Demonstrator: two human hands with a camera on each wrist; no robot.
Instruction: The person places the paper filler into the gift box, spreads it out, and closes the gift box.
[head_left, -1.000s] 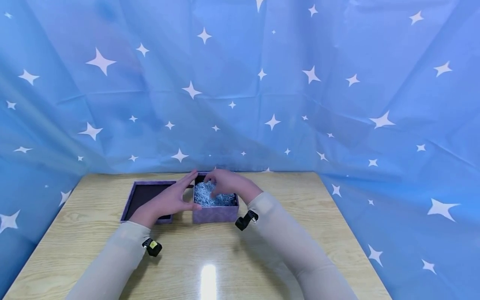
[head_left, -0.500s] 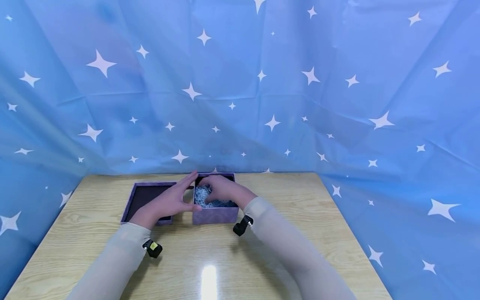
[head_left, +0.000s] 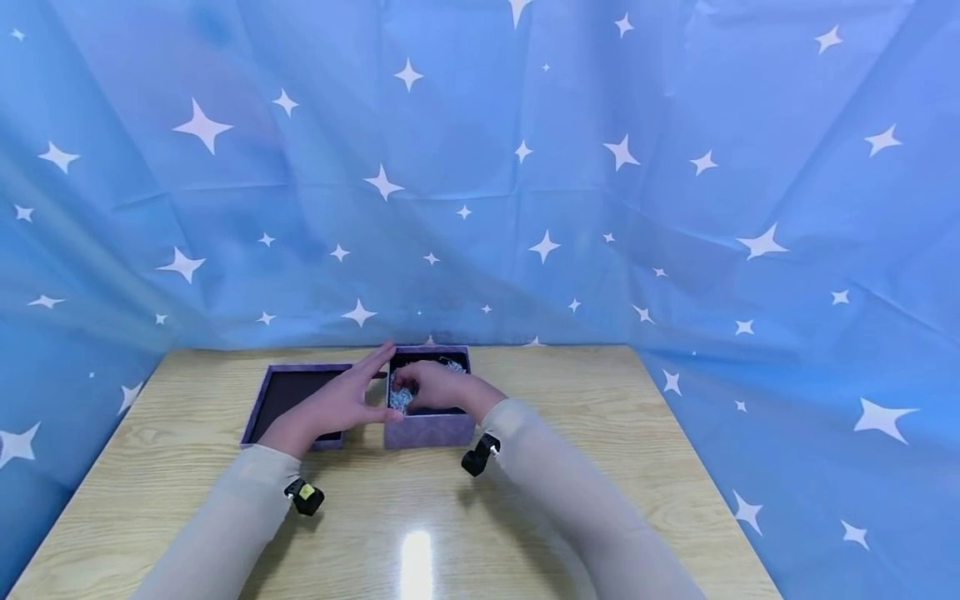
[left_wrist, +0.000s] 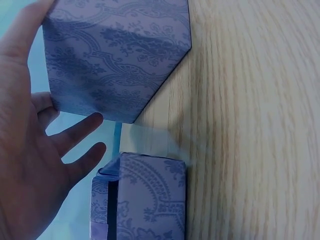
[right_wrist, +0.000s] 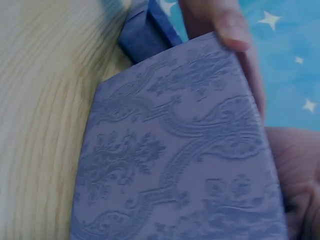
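A purple patterned box (head_left: pixel 431 431), uncovered, stands at the back of the table with light-blue shredded paper (head_left: pixel 401 402) inside. My left hand (head_left: pixel 337 404) holds its left side, thumb at the near corner and index finger at the far one. The other fingers spread below the box (left_wrist: pixel 120 55) in the left wrist view. My right hand (head_left: pixel 442 387) reaches into the box, fingers curled at the shreds on the left. In the right wrist view the front wall (right_wrist: pixel 170 150) hides part of that hand.
Left of the box lies its shallow purple lid (head_left: pixel 288 392), dark inside face up, partly beneath my left hand and wrist. A blue star-printed curtain (head_left: pixel 480 167) hangs close behind the table (head_left: pixel 390 508).
My right hand has gone deeper into the box and curled its fingers, moving slightly toward me. The dark inside now shows around it where shreds lay. The left hand stays put.
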